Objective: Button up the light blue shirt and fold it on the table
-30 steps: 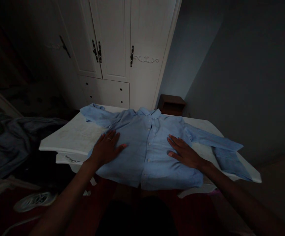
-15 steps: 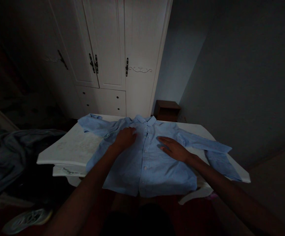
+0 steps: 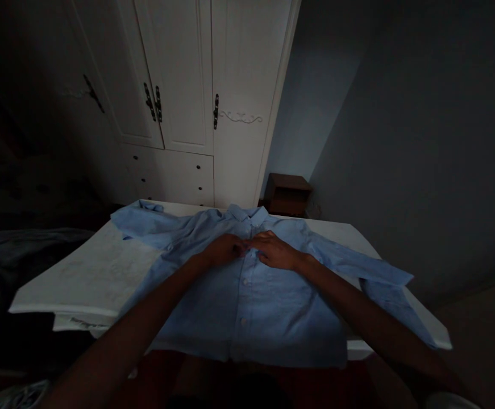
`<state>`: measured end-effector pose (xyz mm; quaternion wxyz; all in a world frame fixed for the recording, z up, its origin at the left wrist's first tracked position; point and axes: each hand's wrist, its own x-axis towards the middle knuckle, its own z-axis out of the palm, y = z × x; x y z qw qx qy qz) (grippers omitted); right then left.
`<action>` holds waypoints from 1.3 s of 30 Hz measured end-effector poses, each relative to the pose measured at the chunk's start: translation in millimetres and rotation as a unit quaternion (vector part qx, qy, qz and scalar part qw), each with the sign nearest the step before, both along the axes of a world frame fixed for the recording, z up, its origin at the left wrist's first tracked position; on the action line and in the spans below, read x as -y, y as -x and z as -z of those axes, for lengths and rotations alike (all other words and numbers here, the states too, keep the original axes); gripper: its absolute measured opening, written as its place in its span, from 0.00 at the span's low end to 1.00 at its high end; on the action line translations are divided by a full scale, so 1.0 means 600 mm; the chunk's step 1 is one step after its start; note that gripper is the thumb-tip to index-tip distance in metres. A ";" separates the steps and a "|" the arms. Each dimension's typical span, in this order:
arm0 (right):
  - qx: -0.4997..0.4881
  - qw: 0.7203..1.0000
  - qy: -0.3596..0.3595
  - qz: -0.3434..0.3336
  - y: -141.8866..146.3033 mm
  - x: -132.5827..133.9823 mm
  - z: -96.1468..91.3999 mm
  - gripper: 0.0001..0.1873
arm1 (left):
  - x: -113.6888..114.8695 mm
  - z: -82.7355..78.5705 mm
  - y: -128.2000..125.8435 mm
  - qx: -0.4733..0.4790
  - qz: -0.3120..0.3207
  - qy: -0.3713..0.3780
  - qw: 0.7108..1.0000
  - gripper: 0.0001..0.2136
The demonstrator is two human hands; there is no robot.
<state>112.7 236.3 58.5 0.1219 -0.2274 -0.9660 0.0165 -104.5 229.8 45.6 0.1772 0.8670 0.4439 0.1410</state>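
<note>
A light blue button-up shirt (image 3: 251, 301) lies front-up on a white table (image 3: 89, 272), sleeves spread to both sides and collar at the far end. My left hand (image 3: 224, 249) and my right hand (image 3: 275, 251) meet at the button strip just below the collar. Both hands have their fingers curled and pinched on the shirt's front placket near an upper button. Exactly what the fingertips grip is too dark and small to make out. The shirt's hem hangs over the table's near edge.
A white wardrobe (image 3: 187, 108) with dark handles and drawers stands behind the table. A small brown nightstand (image 3: 287, 193) sits in the corner by the grey wall. Dark bedding (image 3: 12, 255) lies at the left. A shoe (image 3: 12, 395) is on the floor, lower left.
Both hands left the flat shirt panels and slid inward and up to meet at the button strip below the collar. The view shifted closer to the table.
</note>
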 end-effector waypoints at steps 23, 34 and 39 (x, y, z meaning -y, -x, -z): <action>-0.097 0.973 -0.198 -0.072 -0.001 -0.027 0.062 0.12 | 0.002 0.006 -0.004 0.030 0.045 0.003 0.999 0.07; -0.097 0.977 -0.179 -0.068 -0.002 -0.024 0.061 0.11 | 0.006 0.020 -0.003 0.073 -0.002 0.004 0.997 0.10; -0.109 0.974 -0.191 -0.063 -0.003 -0.025 0.063 0.13 | 0.005 0.026 -0.008 0.149 -0.016 0.018 0.989 0.09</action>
